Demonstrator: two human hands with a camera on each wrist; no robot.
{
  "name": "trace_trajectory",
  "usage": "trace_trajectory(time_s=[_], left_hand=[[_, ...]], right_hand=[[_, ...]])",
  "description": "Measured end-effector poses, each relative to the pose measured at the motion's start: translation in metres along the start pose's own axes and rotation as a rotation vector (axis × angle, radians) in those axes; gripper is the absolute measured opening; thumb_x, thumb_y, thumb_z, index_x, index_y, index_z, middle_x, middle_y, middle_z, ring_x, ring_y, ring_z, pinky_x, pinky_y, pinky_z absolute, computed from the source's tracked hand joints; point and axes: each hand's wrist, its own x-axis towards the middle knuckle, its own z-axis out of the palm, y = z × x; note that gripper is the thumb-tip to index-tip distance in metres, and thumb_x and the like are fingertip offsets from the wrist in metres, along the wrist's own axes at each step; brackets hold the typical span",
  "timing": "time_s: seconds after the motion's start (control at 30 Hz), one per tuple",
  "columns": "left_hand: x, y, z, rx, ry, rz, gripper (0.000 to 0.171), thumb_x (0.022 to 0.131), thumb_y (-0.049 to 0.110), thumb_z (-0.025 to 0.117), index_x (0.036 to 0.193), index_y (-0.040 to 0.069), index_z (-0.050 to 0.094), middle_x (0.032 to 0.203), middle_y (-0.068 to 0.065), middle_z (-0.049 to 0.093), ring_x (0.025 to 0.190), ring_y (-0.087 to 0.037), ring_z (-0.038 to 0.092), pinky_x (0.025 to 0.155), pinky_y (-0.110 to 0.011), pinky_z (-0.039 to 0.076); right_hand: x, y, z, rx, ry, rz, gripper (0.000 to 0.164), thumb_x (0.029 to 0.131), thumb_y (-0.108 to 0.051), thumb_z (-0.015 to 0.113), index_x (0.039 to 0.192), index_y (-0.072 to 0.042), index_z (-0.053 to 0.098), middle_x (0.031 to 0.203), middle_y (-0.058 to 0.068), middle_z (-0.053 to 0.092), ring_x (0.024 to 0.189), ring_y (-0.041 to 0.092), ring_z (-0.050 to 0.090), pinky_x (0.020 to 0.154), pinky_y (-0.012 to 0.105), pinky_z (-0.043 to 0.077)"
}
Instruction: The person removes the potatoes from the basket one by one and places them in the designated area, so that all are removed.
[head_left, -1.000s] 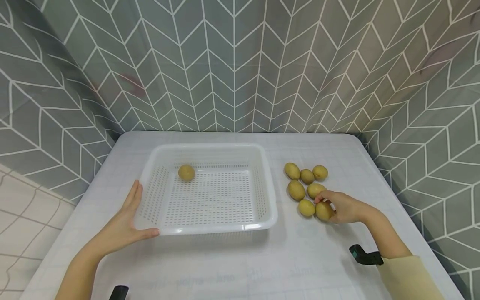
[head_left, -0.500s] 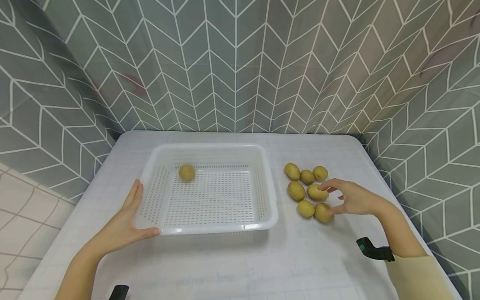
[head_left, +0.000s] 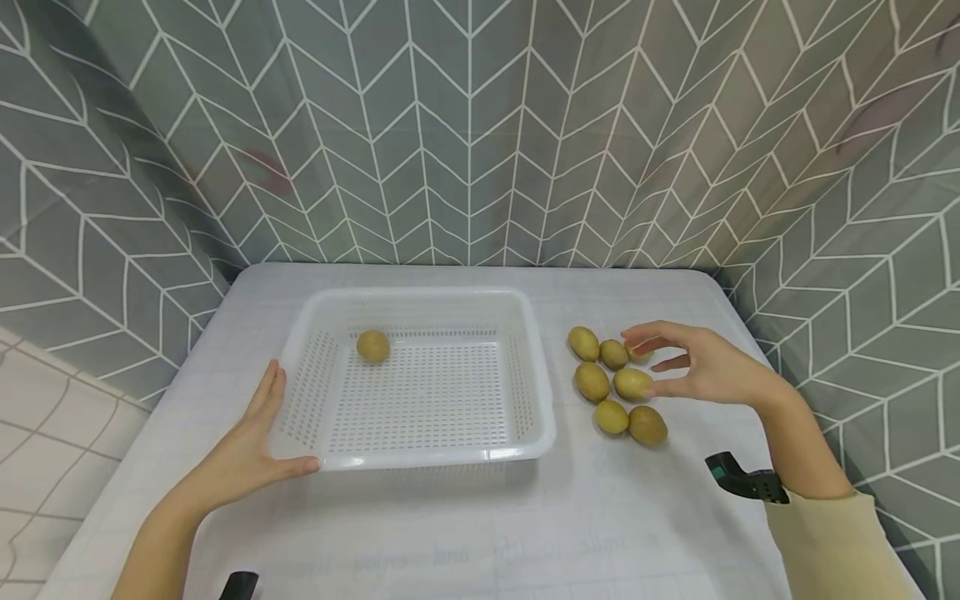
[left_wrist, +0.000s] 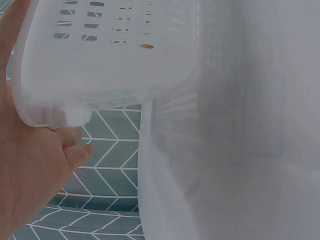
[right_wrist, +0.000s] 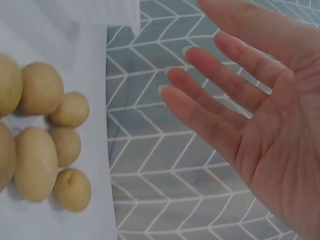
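A white perforated plastic basket [head_left: 435,460] stands on the table with one potato [head_left: 372,346] inside, near its back left. My left hand [head_left: 240,454] rests against the basket's left front corner, fingers straight along the side and thumb at the front rim. The left wrist view shows its fingertips beside the basket wall [left_wrist: 110,70]. Several potatoes [head_left: 592,382] lie grouped to the right of the basket. Over their right side hovers my right hand [head_left: 705,362], fingers spread and holding nothing. Its thumb is at the edge of a middle potato [head_left: 632,384]; its fingers partly cover the back right one.
A white cloth [head_left: 465,533] covers the table [head_left: 637,292]. Grey curtains [head_left: 468,133] with white line patterns hang behind and at both sides. Black wrist cameras sit on both arms, the right one [head_left: 746,481] beside a pale yellow sleeve [head_left: 840,542].
My right hand has left the front right potato and moved back along the group, its fingers opening. That potato lies where it was touched. The left hand and basket hold their position.
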Motion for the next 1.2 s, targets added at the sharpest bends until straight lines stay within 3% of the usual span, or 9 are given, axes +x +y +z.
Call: trace_trajectory(time_s=[0.43, 0.87, 1.2], left_hand=[[-0.001, -0.001, 0.001, -0.006, 0.004, 0.007, 0.131, 0.069, 0.029, 0.086, 0.151, 0.003, -0.013, 0.157, -0.011, -0.023, 0.142, -0.045, -0.01, 0.102, -0.073, 0.01], [-0.002, -0.001, 0.0, 0.015, 0.004, -0.004, 0.13, 0.07, 0.031, 0.086, 0.151, 0.003, -0.012, 0.157, -0.011, -0.023, 0.141, -0.047, -0.008, 0.101, -0.074, 0.012], [-0.003, 0.0, -0.001, 0.017, 0.003, 0.0, 0.13, 0.07, 0.033, 0.085, 0.151, 0.002, -0.011, 0.157, -0.01, -0.022, 0.142, -0.045, -0.008, 0.102, -0.073, 0.013]], right_hand=[[0.041, -0.024, 0.004, 0.044, -0.046, -0.049, 0.065, 0.075, -0.015, 0.084, 0.133, -0.011, 0.055, 0.127, 0.001, 0.059, 0.111, 0.023, 0.058, 0.086, 0.038, 0.053], [0.087, -0.055, 0.011, 0.092, -0.152, -0.154, 0.061, 0.076, -0.015, 0.083, 0.131, -0.019, 0.057, 0.123, -0.004, 0.06, 0.112, 0.02, 0.057, 0.088, 0.037, 0.053], [0.115, -0.07, 0.02, 0.134, -0.216, -0.177, 0.06, 0.076, -0.013, 0.082, 0.13, -0.022, 0.057, 0.123, -0.006, 0.06, 0.116, 0.017, 0.055, 0.09, 0.033, 0.051]])
